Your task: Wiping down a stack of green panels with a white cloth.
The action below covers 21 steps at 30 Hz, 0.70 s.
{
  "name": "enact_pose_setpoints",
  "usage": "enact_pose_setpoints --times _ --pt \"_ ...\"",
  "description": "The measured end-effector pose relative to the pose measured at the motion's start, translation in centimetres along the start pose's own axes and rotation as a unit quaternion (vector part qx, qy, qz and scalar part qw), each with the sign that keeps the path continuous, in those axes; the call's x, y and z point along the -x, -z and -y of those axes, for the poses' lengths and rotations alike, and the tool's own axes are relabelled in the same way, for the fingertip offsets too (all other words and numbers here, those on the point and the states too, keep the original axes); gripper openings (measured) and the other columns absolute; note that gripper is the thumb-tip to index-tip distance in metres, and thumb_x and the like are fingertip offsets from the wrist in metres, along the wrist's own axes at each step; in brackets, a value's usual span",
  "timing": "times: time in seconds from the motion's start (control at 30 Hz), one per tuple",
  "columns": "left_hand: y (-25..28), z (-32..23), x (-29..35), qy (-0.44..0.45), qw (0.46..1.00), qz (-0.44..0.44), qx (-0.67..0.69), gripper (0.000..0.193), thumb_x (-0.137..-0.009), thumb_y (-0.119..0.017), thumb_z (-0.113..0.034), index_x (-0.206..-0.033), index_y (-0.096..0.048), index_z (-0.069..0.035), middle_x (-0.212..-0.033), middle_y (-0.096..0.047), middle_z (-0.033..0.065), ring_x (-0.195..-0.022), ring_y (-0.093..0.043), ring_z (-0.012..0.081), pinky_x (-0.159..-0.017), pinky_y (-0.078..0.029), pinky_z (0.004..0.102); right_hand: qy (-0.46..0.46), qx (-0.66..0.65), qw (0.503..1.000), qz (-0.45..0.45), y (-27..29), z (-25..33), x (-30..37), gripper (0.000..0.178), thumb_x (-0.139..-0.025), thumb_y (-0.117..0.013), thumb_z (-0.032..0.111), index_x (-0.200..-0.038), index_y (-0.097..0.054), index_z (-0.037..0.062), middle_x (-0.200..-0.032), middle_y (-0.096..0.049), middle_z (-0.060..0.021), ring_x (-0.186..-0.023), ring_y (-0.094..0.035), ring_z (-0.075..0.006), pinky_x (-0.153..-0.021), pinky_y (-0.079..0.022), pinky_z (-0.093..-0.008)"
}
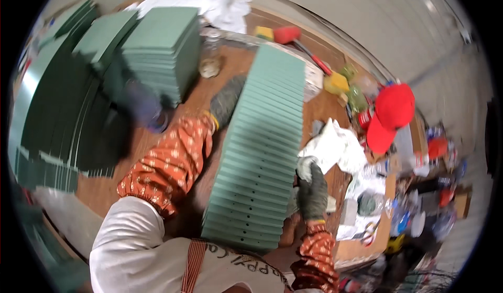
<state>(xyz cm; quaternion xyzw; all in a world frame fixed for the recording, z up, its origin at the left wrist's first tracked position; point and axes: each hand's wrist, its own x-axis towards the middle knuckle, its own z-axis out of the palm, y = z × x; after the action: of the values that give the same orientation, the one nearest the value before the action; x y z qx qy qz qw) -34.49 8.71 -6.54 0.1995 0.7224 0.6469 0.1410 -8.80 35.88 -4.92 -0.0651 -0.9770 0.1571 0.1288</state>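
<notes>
Boards [262, 136] may slide if pushed unevenly — right hand [313, 193] half-curled on a wad [305, 167], left hand [228, 101] beside them, its grip I cannot tell.

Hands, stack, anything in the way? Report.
Grey-gloved left hand at left edge of stepped stack of green rectangular panels. Grey-gloved right hand gripping small white rounded object. Crumpled white cloth close beside it.

Left hand [228, 102] and right hand [313, 193] flank green panels [264, 130].
</notes>
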Motion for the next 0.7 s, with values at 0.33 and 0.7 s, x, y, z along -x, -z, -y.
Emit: enact_pose_setpoints --times 0.33,0.7 --pt "1.5 -4.5 26.8 -0.175 0.780 -0.492 -0.345 0.070 -0.073 -0.075 -0.024 -0.129 -0.040 0.002 -0.129 -0.044 0.0195 -0.123 -0.040 0.0346 -0.104 -0.030 0.0416 0.078 -0.354 0.929 -0.071 14.0 11.3 -0.2 0.072 -0.074 -0.068 0.010 -0.136 -0.033 -0.0033 -0.131 -0.045 -0.0164 -0.115 -0.047 -0.0223 -0.097 -0.039 -0.0319" --pt "9.1 -1.3 20.4 -0.055 0.870 -0.463 -0.159 0.084 -0.060 -0.083 -0.017 -0.129 -0.037 -0.006 -0.117 -0.052 0.0127 -0.107 -0.052 0.0225 -0.093 -0.044 0.0340 0.341 0.060 0.938 -0.007 5.2 15.9 -2.2 0.061 -0.077 -0.069 0.024 -0.129 -0.044 0.0062 -0.131 -0.041 -0.0180 -0.119 -0.043 -0.0339 -0.101 -0.034 -0.0443"
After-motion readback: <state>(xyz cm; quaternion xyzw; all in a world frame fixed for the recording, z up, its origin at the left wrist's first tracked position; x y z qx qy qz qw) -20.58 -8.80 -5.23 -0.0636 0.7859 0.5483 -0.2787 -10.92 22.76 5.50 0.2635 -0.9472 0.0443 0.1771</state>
